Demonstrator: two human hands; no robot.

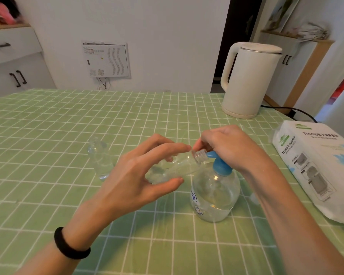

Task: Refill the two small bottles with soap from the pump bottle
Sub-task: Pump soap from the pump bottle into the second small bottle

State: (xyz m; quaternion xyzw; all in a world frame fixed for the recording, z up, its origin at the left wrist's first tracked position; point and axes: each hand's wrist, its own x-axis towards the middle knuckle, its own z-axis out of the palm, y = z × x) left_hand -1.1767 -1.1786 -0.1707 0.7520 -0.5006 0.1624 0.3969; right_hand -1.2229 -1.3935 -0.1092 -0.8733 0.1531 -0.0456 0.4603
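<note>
A round clear pump bottle (214, 193) with a blue pump head (219, 165) stands on the green checked tablecloth, partly filled with clear soap. My left hand (139, 175) holds a small clear bottle (179, 165) tilted on its side, its threaded neck against the blue nozzle. My right hand (226, 147) rests on top of the pump head, fingers curled over it. A second small clear bottle (100, 159) stands upright and uncapped to the left, with some clear liquid in it.
A cream electric kettle (250, 80) stands at the back right, its black cord (298, 112) running off the table edge. A white tissue paper pack (316, 165) lies at the right. White cabinets stand beyond the table (48, 135).
</note>
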